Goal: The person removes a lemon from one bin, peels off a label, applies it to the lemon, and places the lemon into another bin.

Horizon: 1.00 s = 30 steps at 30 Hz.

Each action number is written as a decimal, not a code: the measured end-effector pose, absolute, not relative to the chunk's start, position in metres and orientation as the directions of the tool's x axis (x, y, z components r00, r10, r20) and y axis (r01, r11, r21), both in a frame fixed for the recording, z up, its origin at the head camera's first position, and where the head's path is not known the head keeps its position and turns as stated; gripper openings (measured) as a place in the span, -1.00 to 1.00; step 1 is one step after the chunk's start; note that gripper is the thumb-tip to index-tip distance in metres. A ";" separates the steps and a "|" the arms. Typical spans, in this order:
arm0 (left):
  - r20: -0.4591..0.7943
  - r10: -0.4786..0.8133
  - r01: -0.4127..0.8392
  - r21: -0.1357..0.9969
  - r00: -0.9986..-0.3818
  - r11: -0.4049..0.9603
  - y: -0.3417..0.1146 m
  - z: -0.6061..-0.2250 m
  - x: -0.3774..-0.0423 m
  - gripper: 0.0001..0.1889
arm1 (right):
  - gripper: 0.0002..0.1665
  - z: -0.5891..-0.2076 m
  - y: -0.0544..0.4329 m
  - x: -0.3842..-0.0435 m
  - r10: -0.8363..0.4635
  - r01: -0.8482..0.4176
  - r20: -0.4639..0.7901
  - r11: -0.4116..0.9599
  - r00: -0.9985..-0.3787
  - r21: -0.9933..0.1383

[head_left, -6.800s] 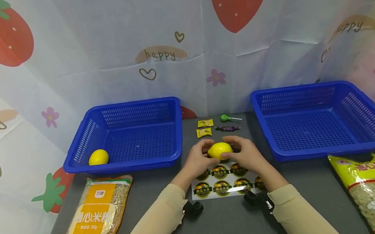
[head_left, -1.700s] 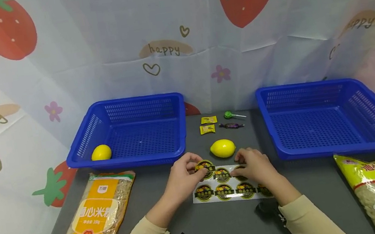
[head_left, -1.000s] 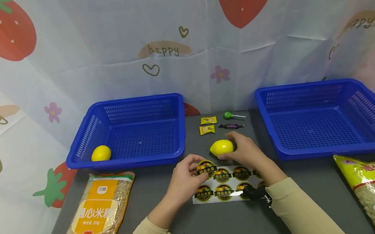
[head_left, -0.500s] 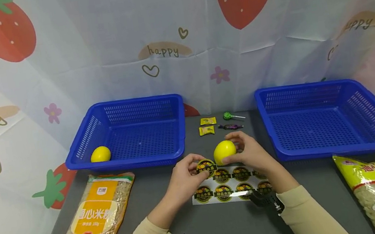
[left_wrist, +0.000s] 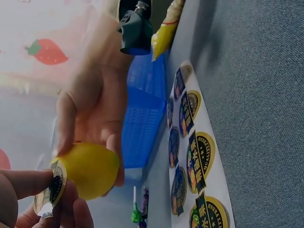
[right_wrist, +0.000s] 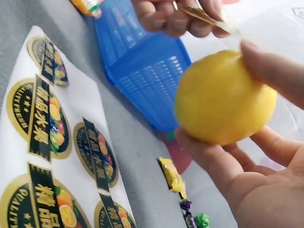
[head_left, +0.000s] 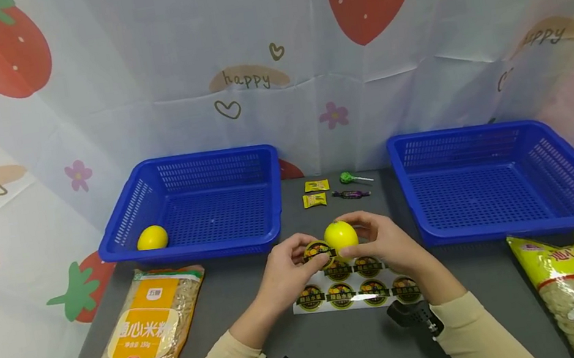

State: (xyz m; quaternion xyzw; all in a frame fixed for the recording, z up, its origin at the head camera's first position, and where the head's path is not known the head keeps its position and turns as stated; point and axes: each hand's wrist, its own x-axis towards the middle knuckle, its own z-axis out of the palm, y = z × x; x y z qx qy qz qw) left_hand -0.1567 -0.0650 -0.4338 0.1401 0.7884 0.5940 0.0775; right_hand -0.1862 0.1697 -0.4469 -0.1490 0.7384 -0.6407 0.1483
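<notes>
Between thumb and fingers, my left hand (head_left: 284, 274) pinches a round black-and-gold sticker (head_left: 318, 252) printed with fruit. My right hand (head_left: 391, 245) holds a yellow lemon (head_left: 341, 238) just above the table. Sticker and lemon are close together; in the right wrist view a gap shows between the sticker (right_wrist: 202, 15) and the lemon (right_wrist: 223, 97). Beneath the hands lies a white sheet (head_left: 357, 299) with several matching stickers, partly hidden by the right hand. The left wrist view shows the right hand's fingers and thumb around the lemon (left_wrist: 90, 168).
A blue basket (head_left: 272, 230) with another lemon (head_left: 152, 238) stands at the back left, a second blue basket (head_left: 423, 233) at the back right. Two yellow wrapped candies (head_left: 315, 200), a purple candy (head_left: 351, 194) and a green lollipop (head_left: 346, 178) lie between. Food bags (head_left: 140, 337) flank the table.
The left hand has kept the sticker pinched. The right hand left the sheet, took hold of the lemon, lifted and turned it, and brought it nearer the sticker.
</notes>
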 end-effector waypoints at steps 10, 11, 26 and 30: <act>0.067 0.307 0.139 0.966 -0.949 0.220 -0.062 -0.431 -0.156 -0.78 | -0.36 -0.443 0.168 -0.181 -0.444 -0.082 -0.007 0.181 -0.896 -0.980; 0.065 0.303 0.135 0.967 -0.951 0.218 -0.062 -0.430 -0.156 -0.78 | -0.36 -0.442 0.168 -0.181 -0.445 -0.086 -0.004 0.183 -0.895 -0.979; 0.074 0.286 0.137 0.969 -0.955 0.206 -0.061 -0.431 -0.153 -0.80 | -0.39 -0.444 0.167 -0.176 -0.464 -0.118 0.034 0.154 -0.885 -0.981; 0.089 0.277 0.153 0.964 -0.957 0.218 -0.060 -0.432 -0.153 -0.80 | -0.40 -0.445 0.167 -0.175 -0.462 -0.125 0.039 0.157 -0.886 -0.980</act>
